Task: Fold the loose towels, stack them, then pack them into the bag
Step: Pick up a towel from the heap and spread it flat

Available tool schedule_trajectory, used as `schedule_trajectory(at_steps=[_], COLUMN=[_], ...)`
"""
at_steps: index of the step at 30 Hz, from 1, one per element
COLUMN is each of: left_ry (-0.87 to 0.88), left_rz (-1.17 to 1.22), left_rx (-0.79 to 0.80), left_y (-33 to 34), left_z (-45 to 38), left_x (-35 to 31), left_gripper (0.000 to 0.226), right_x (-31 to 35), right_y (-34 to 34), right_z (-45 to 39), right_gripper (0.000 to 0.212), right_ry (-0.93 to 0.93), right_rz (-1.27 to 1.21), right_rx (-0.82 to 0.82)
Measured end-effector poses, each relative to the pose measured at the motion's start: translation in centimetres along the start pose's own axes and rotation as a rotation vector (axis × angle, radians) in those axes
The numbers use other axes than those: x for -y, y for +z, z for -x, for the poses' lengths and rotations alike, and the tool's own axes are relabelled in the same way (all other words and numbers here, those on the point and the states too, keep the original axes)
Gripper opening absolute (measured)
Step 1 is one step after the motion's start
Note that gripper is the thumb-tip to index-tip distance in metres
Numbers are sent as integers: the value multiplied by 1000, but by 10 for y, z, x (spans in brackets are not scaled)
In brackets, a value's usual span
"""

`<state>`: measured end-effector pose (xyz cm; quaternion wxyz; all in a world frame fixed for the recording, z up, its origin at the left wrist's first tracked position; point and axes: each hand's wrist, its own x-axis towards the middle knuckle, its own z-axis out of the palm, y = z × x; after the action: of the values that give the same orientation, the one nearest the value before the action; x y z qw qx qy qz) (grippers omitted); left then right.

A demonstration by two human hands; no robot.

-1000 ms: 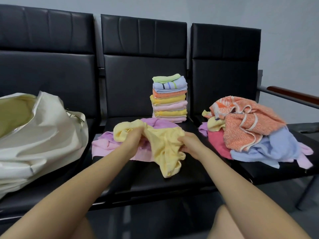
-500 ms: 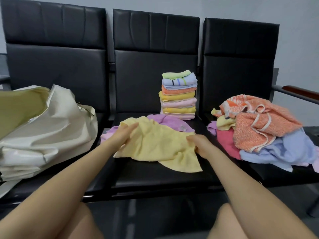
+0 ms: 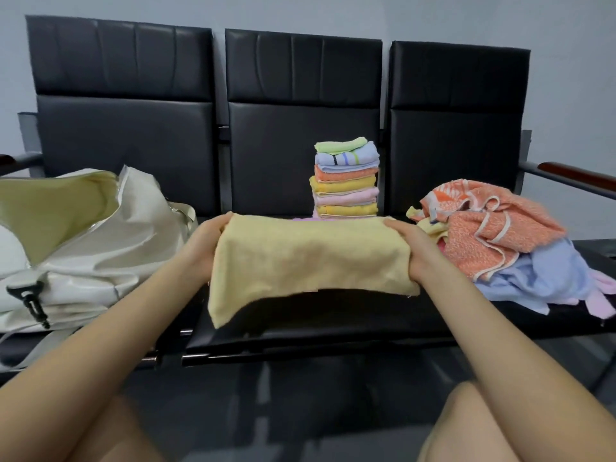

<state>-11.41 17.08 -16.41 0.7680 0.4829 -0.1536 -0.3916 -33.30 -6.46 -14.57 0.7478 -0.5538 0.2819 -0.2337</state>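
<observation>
Yellow towel (image 3: 310,258) is held spread above the middle seat (image 3: 316,325) of a black three-seat bench, its long axis running left to right across the view, its far edge stretched taut and level, its near edge hanging down with the lower left corner drooping lowest. Left hand (image 3: 205,245) grips the towel's left end, fingers curled over the upper corner. Right hand (image 3: 411,251) grips the right end likewise, thumb on top and fingers tucked behind the cloth. Stack of folded towels (image 3: 346,180) stands upright at the back of the middle seat, green on top, behind the held towel. A sliver of purple cloth (image 3: 305,219) shows just past the towel's far edge. Heap of loose towels (image 3: 506,238), orange, blue and pink, lies on the right seat. White bag (image 3: 96,248) lies on the left seat, mouth open, yellow-green lining showing.
</observation>
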Motion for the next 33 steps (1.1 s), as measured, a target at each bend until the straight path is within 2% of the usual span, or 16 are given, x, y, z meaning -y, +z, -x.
schedule_trajectory(at_steps=[2,5,7,9,11,14,16,18,21,24,27,29,30,31,33], left_ry=[-43,-16,-32,-133,-92,139,221,274,315,344,320,236,196,192,234], left_rz=[-88,-468,-874,-1267,-1405,-1425,-1353,-1287,-1298,-1357,-1138,-1069,-1063,-1047,-942], left_rx=[-43,-204,-216,-247,-333,-516,-578,-557,-499,-474,-425,-412,-392,-368,-354], left_y=[-10,-25,-42,-55,-59,-55,-54,-54,-47,-42,-42,-44,-47,-48,-47], left_z=[3,-5,-19,-30,-41,-60,-73,-87,-104,-119,-131,-138,-142,-144,-141], left_x=[-1,18,37,48,49,45,44,45,48,53,54,50,48,46,41], left_gripper=[21,20,29,37,47,58,51,50,65,72,90,83,69,53,42], right_x=[3,-13,-36,-59,-74,-80,-81,-86,-100,-106,-96,-93,-94,-94,-92], right_y=[-2,-5,-9,-15,-15,2,22,41,55,65,71,71,70,69,65], right_z=[8,-10,-32,-56,-74,-99,-115,-130,-154,-176,-192,-197,-195,-192,-185], right_gripper=[16,15,17,18,14,44,45,37,35,49,70,55,42,35,27], right_ry=[-2,40,52,45,15,-130,-259,-335,-308,-267,-66,-12,-46,-94,-160], right_rz=[-8,96,416,782,931,1080,1130,1045,937,1040,943,868,843,807,604], right_rx=[-5,-93,-193,-237,-233,-377,-429,-379,-287,-238,-147,-76,-36,-11,-13])
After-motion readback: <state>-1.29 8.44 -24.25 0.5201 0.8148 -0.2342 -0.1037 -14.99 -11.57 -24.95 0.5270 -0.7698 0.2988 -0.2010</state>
